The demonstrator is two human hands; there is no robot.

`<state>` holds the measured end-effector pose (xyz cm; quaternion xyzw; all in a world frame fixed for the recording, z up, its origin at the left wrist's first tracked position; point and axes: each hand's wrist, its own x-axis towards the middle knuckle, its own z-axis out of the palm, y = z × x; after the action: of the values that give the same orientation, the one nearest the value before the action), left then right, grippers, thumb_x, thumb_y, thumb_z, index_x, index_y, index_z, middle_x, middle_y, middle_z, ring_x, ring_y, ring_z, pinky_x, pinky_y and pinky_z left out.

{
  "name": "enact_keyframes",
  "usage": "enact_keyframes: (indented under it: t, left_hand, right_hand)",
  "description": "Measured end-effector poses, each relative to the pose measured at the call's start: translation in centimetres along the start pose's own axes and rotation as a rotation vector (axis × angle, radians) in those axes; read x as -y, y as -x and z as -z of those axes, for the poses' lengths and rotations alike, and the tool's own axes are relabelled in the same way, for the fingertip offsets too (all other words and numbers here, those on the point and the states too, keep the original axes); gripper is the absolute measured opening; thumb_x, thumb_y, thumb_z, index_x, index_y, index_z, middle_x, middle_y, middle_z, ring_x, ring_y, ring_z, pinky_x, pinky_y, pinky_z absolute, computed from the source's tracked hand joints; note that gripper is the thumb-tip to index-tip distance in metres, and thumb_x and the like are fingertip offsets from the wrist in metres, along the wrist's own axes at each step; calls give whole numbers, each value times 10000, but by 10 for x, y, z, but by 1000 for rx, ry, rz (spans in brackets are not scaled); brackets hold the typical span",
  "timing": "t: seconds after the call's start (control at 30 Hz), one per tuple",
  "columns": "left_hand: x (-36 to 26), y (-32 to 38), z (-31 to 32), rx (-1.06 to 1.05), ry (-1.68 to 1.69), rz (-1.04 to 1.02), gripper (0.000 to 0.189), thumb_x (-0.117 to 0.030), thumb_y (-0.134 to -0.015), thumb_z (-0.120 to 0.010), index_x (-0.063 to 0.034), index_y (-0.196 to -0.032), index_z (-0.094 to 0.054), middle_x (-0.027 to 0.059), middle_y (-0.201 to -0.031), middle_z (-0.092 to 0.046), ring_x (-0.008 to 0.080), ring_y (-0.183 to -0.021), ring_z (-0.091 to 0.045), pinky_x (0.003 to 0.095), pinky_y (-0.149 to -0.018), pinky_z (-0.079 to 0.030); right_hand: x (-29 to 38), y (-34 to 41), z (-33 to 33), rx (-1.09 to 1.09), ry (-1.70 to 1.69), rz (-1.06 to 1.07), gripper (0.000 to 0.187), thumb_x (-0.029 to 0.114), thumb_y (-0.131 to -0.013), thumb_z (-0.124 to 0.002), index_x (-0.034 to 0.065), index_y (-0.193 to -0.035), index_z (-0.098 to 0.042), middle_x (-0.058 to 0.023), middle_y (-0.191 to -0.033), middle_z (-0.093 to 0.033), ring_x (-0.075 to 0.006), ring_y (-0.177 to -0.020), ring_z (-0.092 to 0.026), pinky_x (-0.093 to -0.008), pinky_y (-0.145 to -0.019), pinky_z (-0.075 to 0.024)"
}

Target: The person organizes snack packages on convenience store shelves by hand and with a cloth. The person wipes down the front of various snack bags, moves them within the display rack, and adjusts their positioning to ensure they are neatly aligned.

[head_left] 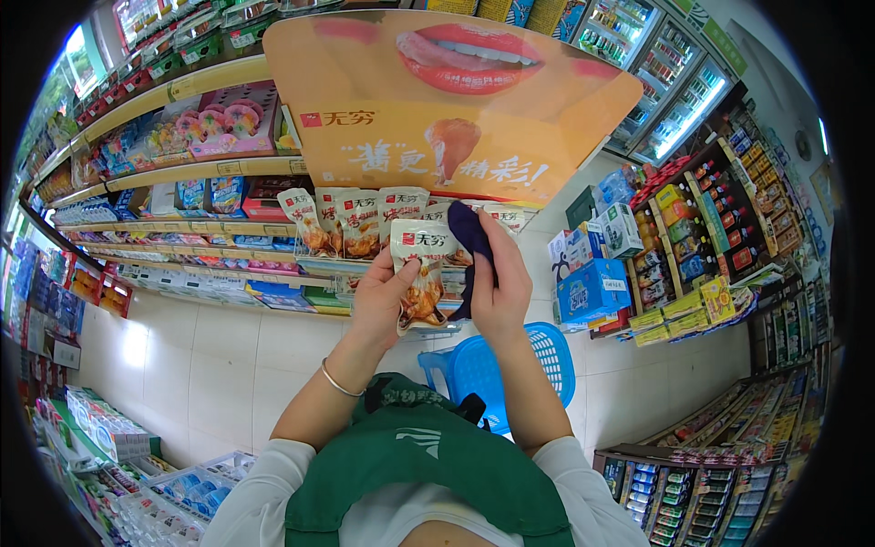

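My left hand grips a packaged roast chicken snack pouch by its left edge, thumb across the front. The pouch stands roughly upright, its printed face towards me. A dark purple cloth is held in my right hand, close to the pouch's right side. Whether the cloth touches the pouch I cannot tell. Behind both hands, several similar pouches stand in a row on the display rack. My hands partly cover the right end of that row.
A large orange advertising board rises behind the pouches. Below my right forearm is a blue plastic basket by a blue stool. Stacked cartons stand on the right. Snack shelves run along the left; tiled floor lies below.
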<state>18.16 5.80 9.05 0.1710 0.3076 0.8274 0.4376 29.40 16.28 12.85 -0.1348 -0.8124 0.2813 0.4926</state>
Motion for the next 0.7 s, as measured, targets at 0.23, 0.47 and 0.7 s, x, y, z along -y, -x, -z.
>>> enact_keyframes:
  t: [0.23,0.47,0.7]
  left_hand:
    - [2,6,-1,-105,-179,14,257,-13,-940,-561,-41,-1190,-612,47,-1104,-664,124,-974,-635,268,-821,-524]
    - [15,7,14,-93,-192,53,329,60,-889,-564,-44,-1199,-603,49,-1150,-655,140,-1053,-622,294,-902,-506]
    - [-2,11,5,-10,-141,71,289,-8,-963,-525,-17,-1248,-569,87,-1162,-663,165,-1031,-647,309,-891,-536]
  right_hand:
    - [17,15,-17,262,241,297,417,13,-815,-567,62,-1223,-636,-106,-1310,-596,-281,-1267,-532,-491,-1076,-353]
    - [8,13,-11,246,131,241,447,-65,-779,-577,46,-1207,-640,-139,-1276,-604,-323,-1220,-555,-489,-1045,-397]
    - [-9,2,8,66,-20,-110,423,-105,-860,-495,4,-1255,-602,-196,-1217,-635,-334,-1166,-599,-386,-1011,-450]
